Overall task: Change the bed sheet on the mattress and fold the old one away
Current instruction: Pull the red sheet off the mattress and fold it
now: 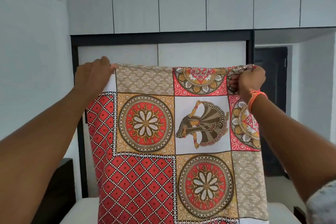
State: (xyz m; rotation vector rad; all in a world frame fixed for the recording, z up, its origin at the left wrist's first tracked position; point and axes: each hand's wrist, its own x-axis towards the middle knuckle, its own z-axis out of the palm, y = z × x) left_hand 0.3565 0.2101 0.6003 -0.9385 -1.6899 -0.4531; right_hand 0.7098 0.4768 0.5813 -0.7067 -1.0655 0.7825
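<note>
Thin printed cloth for the bed sheet [174,132]: matt, soft, gently rippled, patterned in red, tan and white. Smooth, flat, matt grey panels on the overhead cabinets [181,0]. Plain white matt fabric over the mattress [83,209]. Orange twisted thread for the wristband [255,96].

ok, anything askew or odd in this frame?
Minor only. The patterned sheet hangs straight and undamaged, but the right hand grips a bunched, twisted corner, while the left hand pinches a flat corner. The sheet's top edge sags slightly between them. Nothing spilled or torn.
</note>
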